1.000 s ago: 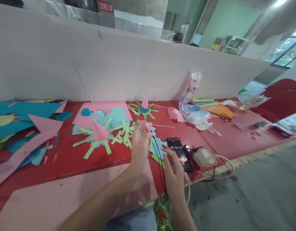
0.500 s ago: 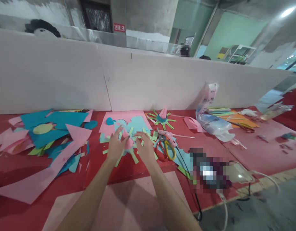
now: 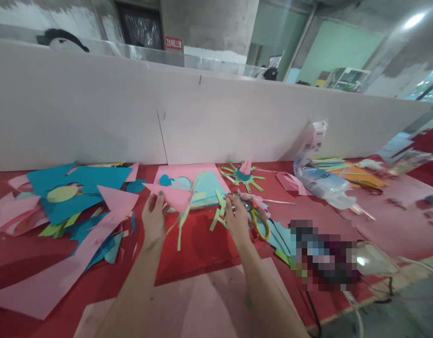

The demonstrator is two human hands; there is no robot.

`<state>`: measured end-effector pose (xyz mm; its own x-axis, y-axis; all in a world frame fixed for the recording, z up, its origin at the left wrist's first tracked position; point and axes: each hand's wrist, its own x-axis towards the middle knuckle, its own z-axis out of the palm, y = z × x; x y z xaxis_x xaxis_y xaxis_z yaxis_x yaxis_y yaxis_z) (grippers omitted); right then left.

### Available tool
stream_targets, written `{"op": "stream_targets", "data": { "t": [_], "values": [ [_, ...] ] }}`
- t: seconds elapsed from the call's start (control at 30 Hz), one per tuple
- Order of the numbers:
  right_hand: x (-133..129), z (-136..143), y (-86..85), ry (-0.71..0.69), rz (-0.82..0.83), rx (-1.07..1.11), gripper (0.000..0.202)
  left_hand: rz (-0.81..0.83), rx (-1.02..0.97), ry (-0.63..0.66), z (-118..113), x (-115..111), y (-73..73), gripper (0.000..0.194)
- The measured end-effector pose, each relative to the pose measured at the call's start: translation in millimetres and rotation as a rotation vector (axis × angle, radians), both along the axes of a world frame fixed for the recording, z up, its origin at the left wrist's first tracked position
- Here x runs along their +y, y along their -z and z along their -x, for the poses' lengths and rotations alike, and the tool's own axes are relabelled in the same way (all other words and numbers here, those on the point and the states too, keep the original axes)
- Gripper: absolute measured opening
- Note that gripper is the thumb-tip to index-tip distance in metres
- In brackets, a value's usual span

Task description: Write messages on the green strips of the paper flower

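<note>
Cone of pink paper (image 3: 176,198) hangs tilted above the red desk (image 3: 195,256), its point toward the left, because the person's left hand (image 3: 155,218) grasps it near that narrow end between thumb and fingers. Such a hold probably leaves the wide end free, where thin pale-green paper strips (image 3: 179,234) dangle. The right hand (image 3: 237,220) is apart from the cone, fingers loosely bent, beside a small heap of light-green paper offcuts (image 3: 221,206); whether it pinches one, I cannot tell. Just to its right lie a pink glue gun (image 3: 259,203) and scissors with red and yellow handles (image 3: 265,228), likely set there for easy reach. Farther back, an upright pink cone with green rays (image 3: 246,168) stands clear of both hands, perhaps so nothing bumps it.
</note>
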<state>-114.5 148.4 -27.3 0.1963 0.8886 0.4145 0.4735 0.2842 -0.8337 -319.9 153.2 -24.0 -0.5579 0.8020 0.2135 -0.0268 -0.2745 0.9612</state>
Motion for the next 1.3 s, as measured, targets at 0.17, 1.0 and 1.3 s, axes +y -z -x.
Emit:
{"op": "stream_targets", "data": {
  "t": [0.17, 1.0, 1.3],
  "values": [
    [-1, 12, 0.3, -0.422, 0.318, 0.415, 0.044, -0.018, -0.077, 0.075, -8, 0, 7.4, 0.035],
    [6, 4, 15.4, -0.312, 0.239, 0.565, 0.023, -0.066, -0.056, 0.302, -5, -3, 2.1, 0.035],
    [8, 3, 20.8, -0.313, 0.278, 0.539, 0.022, 0.134, -0.328, 0.502, -2, -3, 8.9, 0.034]
  ]
}}
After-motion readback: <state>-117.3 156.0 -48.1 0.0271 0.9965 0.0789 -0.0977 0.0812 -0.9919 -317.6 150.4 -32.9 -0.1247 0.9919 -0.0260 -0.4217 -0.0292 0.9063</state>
